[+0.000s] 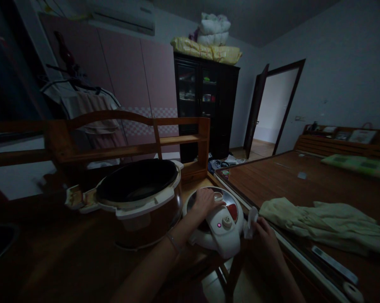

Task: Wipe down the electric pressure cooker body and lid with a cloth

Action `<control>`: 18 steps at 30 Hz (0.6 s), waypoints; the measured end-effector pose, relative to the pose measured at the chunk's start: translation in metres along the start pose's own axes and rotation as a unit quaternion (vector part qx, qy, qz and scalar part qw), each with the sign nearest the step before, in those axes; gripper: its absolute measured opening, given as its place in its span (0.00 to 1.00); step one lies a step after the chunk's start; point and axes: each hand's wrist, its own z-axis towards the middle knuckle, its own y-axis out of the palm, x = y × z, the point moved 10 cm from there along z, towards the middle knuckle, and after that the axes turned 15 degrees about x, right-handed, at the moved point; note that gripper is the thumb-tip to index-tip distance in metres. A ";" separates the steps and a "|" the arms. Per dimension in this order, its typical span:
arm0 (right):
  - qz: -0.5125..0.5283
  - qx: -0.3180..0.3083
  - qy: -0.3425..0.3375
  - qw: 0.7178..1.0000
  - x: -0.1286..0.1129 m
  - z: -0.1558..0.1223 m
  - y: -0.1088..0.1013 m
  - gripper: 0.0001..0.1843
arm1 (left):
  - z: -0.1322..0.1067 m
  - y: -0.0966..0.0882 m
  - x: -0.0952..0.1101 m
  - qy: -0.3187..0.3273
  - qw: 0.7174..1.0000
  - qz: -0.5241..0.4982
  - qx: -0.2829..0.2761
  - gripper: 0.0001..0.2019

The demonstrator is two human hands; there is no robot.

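A white pressure cooker lid (205, 240) with a shiny metal top, a round valve and a small pink-lit spot lies on the wooden desk. My left hand (204, 202) is on top of it, fingers curled at its handle. At the lid's right edge, my right hand (264, 230) pinches a crumpled whitish tissue (251, 223); whether the tissue touches the lid is unclear. Left of the lid stands the open electric pressure cooker (152, 223), with a dark inner pot (139, 181) and a whitish rim.
A wooden shelf rack (183, 139) rises behind the cooker. To the right is a bed (256, 176) with a pale crumpled garment (316, 223) and a long flat whitish object (335, 264). A dark round rim (6, 240) shows at the far left.
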 end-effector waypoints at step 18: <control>-0.112 0.036 -0.092 0.989 -0.046 0.000 -0.025 0.25 | -0.185 -0.022 -0.093 -0.287 0.883 -0.318 0.193 0.25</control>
